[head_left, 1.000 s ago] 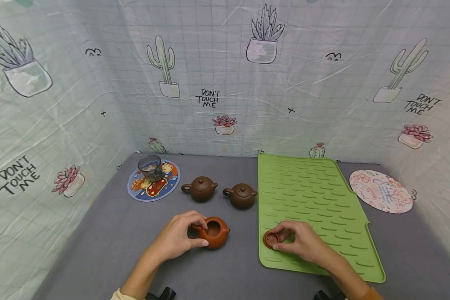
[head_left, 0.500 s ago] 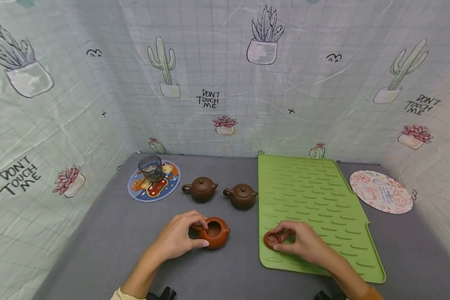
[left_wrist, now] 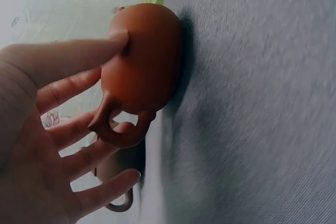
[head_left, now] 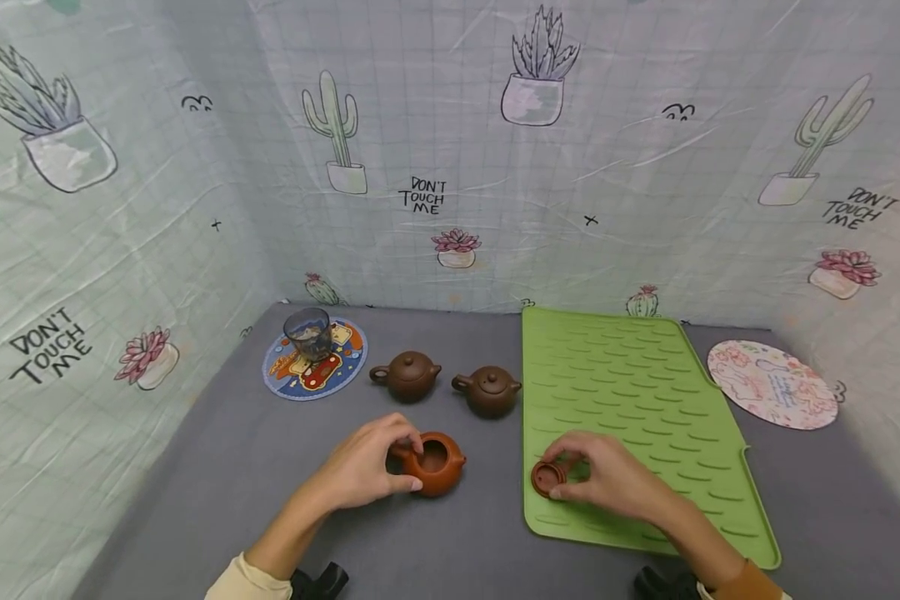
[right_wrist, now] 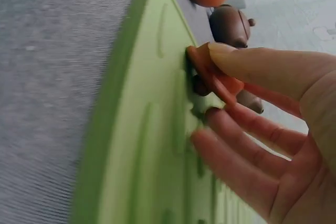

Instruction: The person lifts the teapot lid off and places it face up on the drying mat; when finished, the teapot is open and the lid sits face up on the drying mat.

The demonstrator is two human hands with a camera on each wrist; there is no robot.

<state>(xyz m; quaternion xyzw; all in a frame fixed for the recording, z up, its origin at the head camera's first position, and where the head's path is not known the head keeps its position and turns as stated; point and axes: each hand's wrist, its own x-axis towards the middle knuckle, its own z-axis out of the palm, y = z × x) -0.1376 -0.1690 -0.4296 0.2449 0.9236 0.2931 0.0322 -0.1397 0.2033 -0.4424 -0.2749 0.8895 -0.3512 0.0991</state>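
Observation:
An orange-brown clay teapot (head_left: 442, 477) without its lid stands on the grey table, spout to the right. My left hand (head_left: 371, 462) grips it at the handle side, thumb on the body and index finger at the open mouth; in the left wrist view the other fingers spread near the teapot's handle (left_wrist: 126, 139). On the green mat's near left corner, my right hand (head_left: 607, 477) pinches the teapot lid (head_left: 547, 478) between thumb and index finger. The lid is upside down, its small knob (right_wrist: 200, 85) facing the mat in the right wrist view.
Two dark brown lidded teapots, one on the left (head_left: 409, 377) and one on the right (head_left: 491, 392), stand behind. A glass (head_left: 309, 333) sits on a blue round placemat (head_left: 281, 385) at back left. The green mat (head_left: 615, 367) fills the right; a pink floral placemat (head_left: 772, 385) lies beyond it.
The head view has shifted slightly, so everything appears a little further right. Both hands keep their holds on the teapot and the lid, with no clear movement.

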